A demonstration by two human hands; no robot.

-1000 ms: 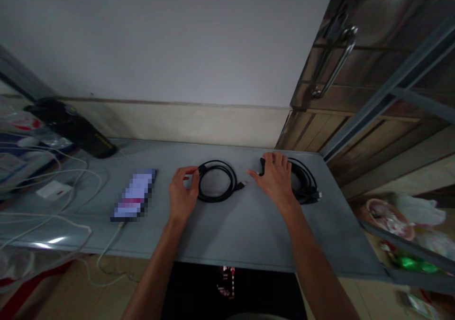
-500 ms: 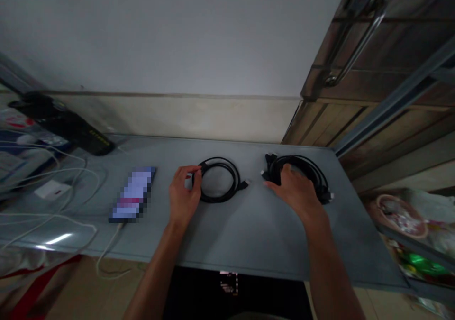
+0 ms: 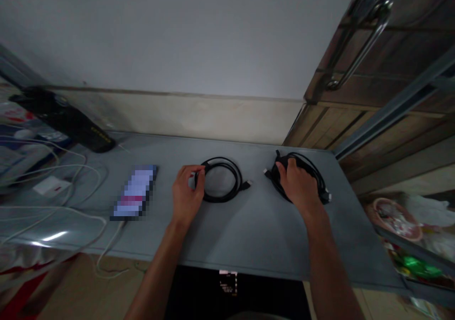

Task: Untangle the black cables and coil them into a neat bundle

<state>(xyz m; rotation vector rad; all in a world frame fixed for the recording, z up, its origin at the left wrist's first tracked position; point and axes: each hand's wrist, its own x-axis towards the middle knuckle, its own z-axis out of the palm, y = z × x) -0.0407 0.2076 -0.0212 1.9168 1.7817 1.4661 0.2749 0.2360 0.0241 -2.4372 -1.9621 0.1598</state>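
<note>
A single coiled black cable (image 3: 234, 194) lies on the grey table (image 3: 231, 234), its plug pointing right. My left hand (image 3: 189, 192) pinches the left side of that coil between thumb and fingertips. To the right lies a thicker bundle of black cables (image 3: 319, 177) with several plugs sticking out at its sides. My right hand (image 3: 298, 180) rests over this bundle, thumb and fingers closed on its upper left part. The palm hides part of the bundle.
A phone (image 3: 135, 192) with a lit screen, plugged into a white cable, lies left of my left hand. Farther left are a white adapter (image 3: 52, 186), tangled white cables and a black bottle (image 3: 71, 121). A wall stands behind; a pink basket (image 3: 396, 219) sits at the right.
My right thumb has drawn in towards the fingers, and plugs at the bundle's upper left have shifted. My left hand keeps its pinch on the single coil.
</note>
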